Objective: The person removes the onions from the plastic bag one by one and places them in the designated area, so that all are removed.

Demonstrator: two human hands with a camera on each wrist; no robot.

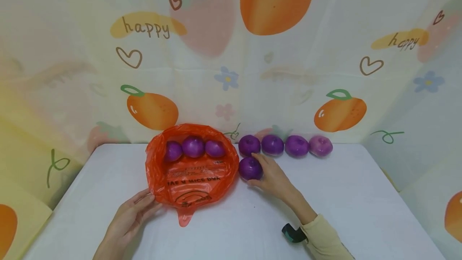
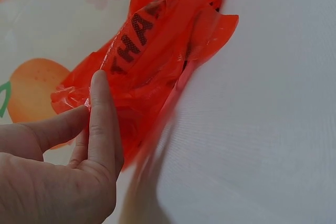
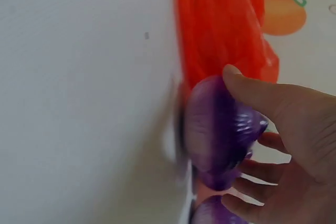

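A red plastic bag [image 1: 187, 183] with dark printing stands with its mouth wide, and three purple onions [image 1: 193, 146] lie inside along its far side. My left hand [image 1: 135, 214] is at the bag's near left rim; thumb and fingertips pinch its edge [image 2: 126, 98]. With thumb and fingers spread around it, my right hand [image 1: 272, 177] holds a purple onion [image 1: 250, 168] just right of the bag. In the right wrist view, that onion [image 3: 215, 124] is close against the red plastic, low by the table surface.
Several more purple onions [image 1: 296, 146] form a row behind the held one, along the back of the white table [image 1: 223, 236]. A dark curved object [image 1: 293, 233] is beside the right sleeve. A fruit-printed cloth [image 1: 288, 71] hangs behind the table.
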